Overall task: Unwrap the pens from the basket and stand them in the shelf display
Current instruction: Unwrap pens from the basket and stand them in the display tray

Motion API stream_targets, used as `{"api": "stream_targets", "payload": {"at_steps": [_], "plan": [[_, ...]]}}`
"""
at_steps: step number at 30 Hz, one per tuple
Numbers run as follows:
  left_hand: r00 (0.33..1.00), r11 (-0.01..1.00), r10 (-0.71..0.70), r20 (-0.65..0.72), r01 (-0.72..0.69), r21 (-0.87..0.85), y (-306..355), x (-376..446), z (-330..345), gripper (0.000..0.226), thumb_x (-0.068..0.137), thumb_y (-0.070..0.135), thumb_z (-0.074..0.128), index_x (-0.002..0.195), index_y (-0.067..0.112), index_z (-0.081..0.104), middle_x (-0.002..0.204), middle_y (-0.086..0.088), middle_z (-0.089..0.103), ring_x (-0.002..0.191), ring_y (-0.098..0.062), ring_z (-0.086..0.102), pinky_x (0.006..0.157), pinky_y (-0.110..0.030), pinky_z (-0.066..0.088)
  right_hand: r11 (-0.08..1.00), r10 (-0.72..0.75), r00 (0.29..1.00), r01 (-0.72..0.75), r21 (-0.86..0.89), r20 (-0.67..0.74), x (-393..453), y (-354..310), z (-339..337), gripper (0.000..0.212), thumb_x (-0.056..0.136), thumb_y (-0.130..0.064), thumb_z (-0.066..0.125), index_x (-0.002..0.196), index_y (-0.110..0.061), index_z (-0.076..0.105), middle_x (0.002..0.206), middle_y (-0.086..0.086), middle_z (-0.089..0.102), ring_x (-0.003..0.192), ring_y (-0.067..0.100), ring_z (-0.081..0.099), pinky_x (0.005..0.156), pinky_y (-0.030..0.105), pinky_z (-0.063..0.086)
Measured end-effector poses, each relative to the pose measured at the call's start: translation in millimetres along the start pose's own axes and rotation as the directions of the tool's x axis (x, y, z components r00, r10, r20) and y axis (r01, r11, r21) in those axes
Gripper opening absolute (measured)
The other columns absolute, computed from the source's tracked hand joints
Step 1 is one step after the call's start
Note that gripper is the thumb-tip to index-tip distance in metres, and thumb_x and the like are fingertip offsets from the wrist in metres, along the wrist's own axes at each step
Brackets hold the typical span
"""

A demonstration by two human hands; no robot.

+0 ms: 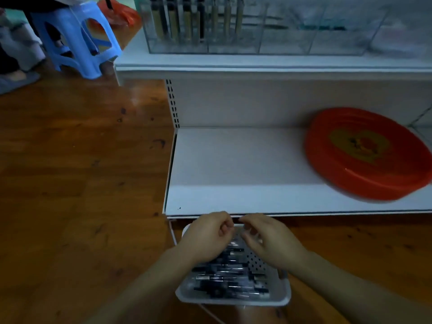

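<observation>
Head view: both hands hover over the white basket (233, 298) on the floor, which is packed with wrapped pens (230, 280). Left hand (207, 238) and right hand (266, 239) have fingers curled, tips almost meeting, and seem to pinch something clear between them, maybe a wrapper, but I honestly can't tell. I'd guess these pens are light and stiff, with slick, crinkly film, so I'd grab the barrel mid-length and peel from an end. The clear shelf display (257, 46) up top already has some pens standing in it.
</observation>
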State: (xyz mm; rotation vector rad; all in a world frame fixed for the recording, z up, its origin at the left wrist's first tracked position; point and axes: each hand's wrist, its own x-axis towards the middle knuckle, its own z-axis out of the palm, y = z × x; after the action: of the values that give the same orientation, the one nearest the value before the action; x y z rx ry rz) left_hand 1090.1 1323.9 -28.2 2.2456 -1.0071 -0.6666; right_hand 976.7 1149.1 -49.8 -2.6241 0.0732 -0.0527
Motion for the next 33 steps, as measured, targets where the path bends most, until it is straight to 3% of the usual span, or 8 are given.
{"api": "stream_targets", "payload": {"at_steps": [5,10,15,17,22,25,28,33], "plan": [[0.978,0.988,-0.137,0.158,0.122,0.098,-29.3,-6.6,26.2,0.014,0.094,0.029,0.061,0.107,0.025,0.057,0.093,0.009,0.06,0.09,-0.011,0.058,0.085,-0.032,0.052,0.994,0.061,0.967,-0.037,-0.1,0.246,-6.6,10.9,33.8,0.03,0.097,-0.035,0.054,0.125,-0.023,0.057,0.113,-0.003,0.065,0.101,0.016,0.061,0.08,0.027,0.047],[0.925,0.972,-0.218,0.312,0.177,0.157,-37.7,-7.8,44.2,0.034,0.096,0.028,0.06,0.128,0.023,0.053,0.121,-0.001,0.058,0.107,-0.018,0.057,0.092,-0.031,0.048,0.972,0.185,0.869,-0.095,-0.213,0.459,-10.9,11.4,58.7,0.021,0.095,-0.03,0.055,0.113,-0.019,0.057,0.112,0.005,0.063,0.101,0.023,0.06,0.081,0.031,0.047],[0.906,0.965,-0.215,0.366,0.139,0.223,-41.8,-1.2,48.9,0.027,0.096,0.023,0.06,0.121,0.019,0.055,0.121,-0.005,0.058,0.1,-0.019,0.054,0.084,-0.029,0.045,0.98,0.173,0.873,-0.106,-0.167,0.457,-7.4,13.9,70.1,0.019,0.094,-0.014,0.056,0.112,-0.016,0.062,0.11,0.006,0.064,0.101,0.023,0.062,0.077,0.03,0.045],[0.902,0.963,-0.214,0.375,0.132,0.233,-45.3,1.5,48.6,0.021,0.096,0.021,0.059,0.116,0.018,0.057,0.118,-0.006,0.06,0.094,-0.017,0.051,0.08,-0.027,0.042,0.982,0.147,0.886,-0.079,-0.17,0.439,-2.4,15.6,65.4,0.016,0.095,-0.016,0.056,0.108,-0.016,0.065,0.107,0.006,0.066,0.099,0.023,0.062,0.076,0.03,0.044],[0.902,0.974,-0.17,0.397,0.092,0.207,-48.2,8.1,43.0,0.021,0.099,0.021,0.053,0.118,0.02,0.063,0.112,-0.003,0.064,0.102,-0.02,0.058,0.081,-0.028,0.046,0.991,0.051,0.908,0.004,-0.131,0.416,0.3,27.1,40.6,0.021,0.101,-0.023,0.051,0.103,-0.017,0.072,0.092,0.001,0.072,0.077,0.014,0.062,0.073,0.034,0.053],[0.913,0.987,-0.138,0.384,0.094,0.132,-42.6,13.2,30.8,0.019,0.099,0.025,0.055,0.113,0.022,0.067,0.095,0.004,0.064,0.088,-0.012,0.056,0.068,-0.023,0.041,0.996,0.039,0.926,-0.004,-0.095,0.376,-1.0,32.6,20.6,0.021,0.102,-0.03,0.052,0.106,-0.022,0.071,0.092,-0.005,0.073,0.074,0.008,0.061,0.069,0.031,0.052],[0.919,0.988,-0.124,0.375,0.148,-0.035,-38.6,19.5,11.7,0.016,0.094,0.03,0.065,0.109,0.026,0.069,0.09,0.011,0.068,0.084,-0.006,0.066,0.077,-0.025,0.052,0.997,0.076,0.937,-0.07,-0.028,0.34,-1.3,33.5,-0.1,0.019,0.101,-0.034,0.054,0.108,-0.027,0.07,0.089,-0.006,0.071,0.073,0.008,0.063,0.068,0.034,0.054],[0.957,0.855,-0.105,0.27,0.225,-0.467,-17.4,22.5,-31.5,0.007,0.088,0.017,0.075,0.094,0.016,0.073,0.085,-0.006,0.076,0.072,-0.017,0.072,0.071,-0.028,0.058,0.962,0.166,0.958,-0.21,0.175,0.236,1.1,22.8,-28.3,0.01,0.093,-0.036,0.069,0.101,-0.033,0.072,0.085,-0.014,0.073,0.075,0.006,0.068,0.068,0.036,0.057]]}}
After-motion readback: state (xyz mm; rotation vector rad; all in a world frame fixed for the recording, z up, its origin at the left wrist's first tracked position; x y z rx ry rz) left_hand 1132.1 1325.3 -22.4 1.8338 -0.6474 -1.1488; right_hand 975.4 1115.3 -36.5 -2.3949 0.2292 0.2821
